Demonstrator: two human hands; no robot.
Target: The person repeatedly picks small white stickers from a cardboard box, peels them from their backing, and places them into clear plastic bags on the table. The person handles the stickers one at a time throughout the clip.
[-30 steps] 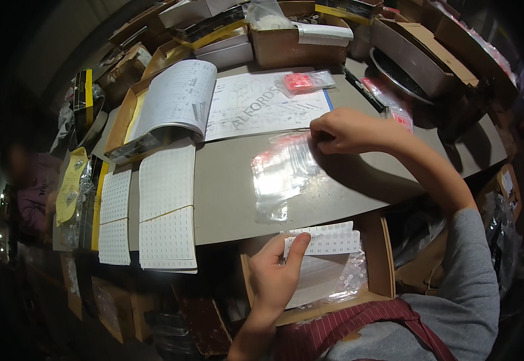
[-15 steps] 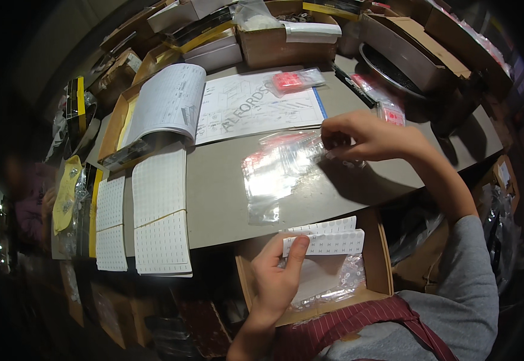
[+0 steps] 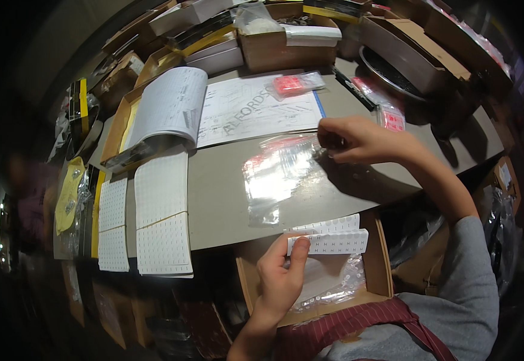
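Note:
My left hand point(image 3: 283, 274) grips a folded sheet of round white stickers point(image 3: 334, 242), thumb on top, above an open cardboard box at the table's near edge. On the grey table lie overlapping clear plastic bags point(image 3: 272, 183) with red along their far parts, glare hiding some of their contents. My right hand point(image 3: 361, 141) is over the right end of these bags, fingers curled and pinched together. Whatever sits between those fingertips is too small and shaded to make out.
Cardboard box point(image 3: 381, 253) holds clear plastic with small round pieces. Banded sticker sheets point(image 3: 161, 228) overhang the table's front edge at left. Beyond are a curled paper stack point(image 3: 169, 108), a drawing sheet point(image 3: 238, 123), a small red packet point(image 3: 291, 85), a black marker point(image 3: 355, 89) and a round pan point(image 3: 388, 78).
My right hand has shifted slightly left and stays at the bags' right end. The sticker sheet in my left hand has moved a little to the right.

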